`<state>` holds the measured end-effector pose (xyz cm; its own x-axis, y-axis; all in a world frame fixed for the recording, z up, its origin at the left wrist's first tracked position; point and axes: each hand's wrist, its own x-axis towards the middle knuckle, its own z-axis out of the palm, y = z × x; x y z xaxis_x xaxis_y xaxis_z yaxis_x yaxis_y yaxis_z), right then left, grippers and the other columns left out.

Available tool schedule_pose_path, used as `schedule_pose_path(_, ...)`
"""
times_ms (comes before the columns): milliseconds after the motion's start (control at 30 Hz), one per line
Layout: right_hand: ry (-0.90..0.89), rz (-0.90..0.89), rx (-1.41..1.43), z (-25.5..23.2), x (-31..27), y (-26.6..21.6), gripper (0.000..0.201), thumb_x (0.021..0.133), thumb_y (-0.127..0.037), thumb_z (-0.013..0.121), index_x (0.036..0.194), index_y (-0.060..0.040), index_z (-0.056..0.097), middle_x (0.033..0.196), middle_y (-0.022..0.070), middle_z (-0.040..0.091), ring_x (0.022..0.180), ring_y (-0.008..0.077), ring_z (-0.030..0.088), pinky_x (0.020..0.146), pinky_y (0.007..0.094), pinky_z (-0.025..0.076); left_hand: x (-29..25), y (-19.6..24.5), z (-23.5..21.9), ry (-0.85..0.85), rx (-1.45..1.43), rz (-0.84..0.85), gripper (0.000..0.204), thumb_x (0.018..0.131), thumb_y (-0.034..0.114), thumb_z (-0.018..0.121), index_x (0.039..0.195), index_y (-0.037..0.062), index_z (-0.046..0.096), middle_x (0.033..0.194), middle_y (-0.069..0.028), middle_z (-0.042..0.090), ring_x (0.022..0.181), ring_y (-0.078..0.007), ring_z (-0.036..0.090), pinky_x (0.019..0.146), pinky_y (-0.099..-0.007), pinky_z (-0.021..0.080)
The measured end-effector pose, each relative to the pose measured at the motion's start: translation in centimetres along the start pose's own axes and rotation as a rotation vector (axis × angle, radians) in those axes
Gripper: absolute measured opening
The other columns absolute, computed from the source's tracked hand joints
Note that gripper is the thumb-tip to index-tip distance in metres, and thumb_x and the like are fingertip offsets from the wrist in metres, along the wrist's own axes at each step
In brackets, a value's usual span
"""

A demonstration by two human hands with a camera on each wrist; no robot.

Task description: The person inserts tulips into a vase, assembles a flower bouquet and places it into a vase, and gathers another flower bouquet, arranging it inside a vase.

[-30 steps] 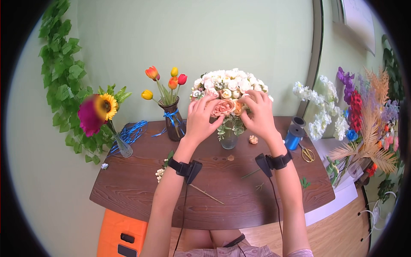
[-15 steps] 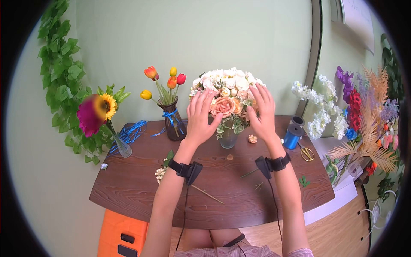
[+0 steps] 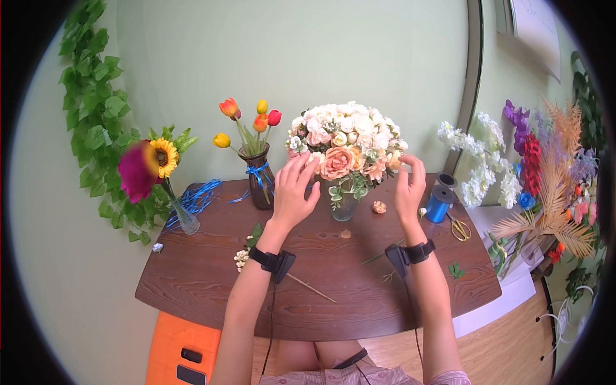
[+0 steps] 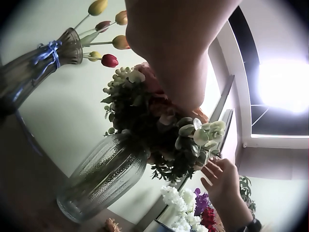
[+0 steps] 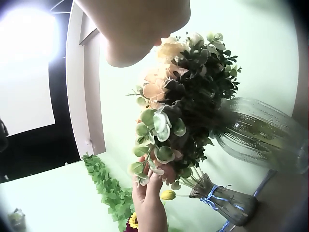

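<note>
A domed bouquet of white, cream and peach flowers [image 3: 338, 162] stands in a clear ribbed glass vase [image 3: 344, 210], also seen in the left wrist view as a tilted vase [image 4: 104, 176]. My left hand [image 3: 294, 192] is at the bouquet's lower left side, fingers extended and thumb apart, fingertips at the blooms; whether they touch is unclear. On the right side, my right hand [image 3: 409, 190] is raised beside the outer blooms with fingers slightly bent, holding nothing visible. The right wrist view shows green leaves [image 5: 161, 126] hanging under the flowers.
Tulips in a brown vase [image 3: 260, 186] and a sunflower vase [image 3: 186, 220] stand left. Blue ribbon spool [image 3: 439, 205], scissors [image 3: 459, 230] and a loose peach bloom [image 3: 379, 207] lie right. A cut stem [image 3: 311, 289] and a berry sprig [image 3: 242, 258] lie in front.
Both hands have moved down from the bouquet's front and top toward its lower sides, the right one outward. The peach blooms between them are more exposed.
</note>
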<state>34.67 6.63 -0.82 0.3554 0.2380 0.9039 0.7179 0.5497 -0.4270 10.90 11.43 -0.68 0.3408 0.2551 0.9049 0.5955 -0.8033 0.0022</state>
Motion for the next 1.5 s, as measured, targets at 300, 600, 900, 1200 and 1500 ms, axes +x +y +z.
schedule_pose_path(300,-0.033,0.452,0.147,0.7,-3.7,2.3,0.014,0.072,-0.001,0.047,0.086,-0.0010,0.044,0.082,0.0087,0.048,0.074,0.0177,0.048,0.069,0.0299,0.042,-0.6,-0.7,-0.1,0.090,-0.082,-0.034,0.036,0.072,0.008,0.056,0.108,0.0079,0.054,0.103,-0.0087,0.055,0.101,-0.0264,0.049,0.086,-0.0371,0.036)
schedule_pose_path(600,-0.362,0.466,0.046,5.7,-7.8,4.7,0.062,0.065,-0.025,0.070,0.115,0.0003,0.042,0.109,0.0180,0.049,0.102,0.0325,0.048,0.086,0.0398,0.039,-2.8,-1.4,-1.7,0.141,-0.452,-0.402,0.025,0.078,0.000,0.050,0.102,0.0032,0.054,0.089,-0.0093,0.059,0.079,-0.0165,0.058,0.072,-0.0270,0.043)
schedule_pose_path(900,-0.450,0.451,-0.163,11.8,-9.1,7.3,0.067,0.059,-0.044,0.072,0.113,-0.0107,0.051,0.115,0.0136,0.050,0.106,0.0348,0.044,0.092,0.0419,0.035,-6.7,-4.1,-2.7,0.005,-0.558,-0.626,0.021,0.082,0.004,0.050,0.102,0.0018,0.054,0.083,-0.0058,0.062,0.072,-0.0096,0.058,0.064,-0.0215,0.045)
schedule_pose_path(1200,-0.483,0.489,-0.176,12.0,-7.2,9.6,0.071,0.058,-0.047,0.073,0.114,-0.0094,0.050,0.117,0.0148,0.048,0.106,0.0315,0.046,0.089,0.0386,0.039,-8.4,-6.2,-3.2,-0.036,-0.595,-0.690,0.022,0.083,0.004,0.050,0.104,0.0015,0.052,0.082,-0.0060,0.061,0.068,-0.0071,0.055,0.061,-0.0199,0.044)
schedule_pose_path(1500,-0.367,0.311,-0.167,11.1,-5.5,11.3,0.045,0.063,-0.031,0.070,0.097,-0.0042,0.057,0.093,0.0120,0.061,0.088,0.0282,0.058,0.078,0.0381,0.045,-9.3,-8.3,-3.3,-0.081,-0.598,-0.788,0.039,0.082,0.002,0.049,0.119,0.0012,0.036,0.089,-0.0088,0.058,0.077,-0.0126,0.058,0.071,-0.0239,0.046)
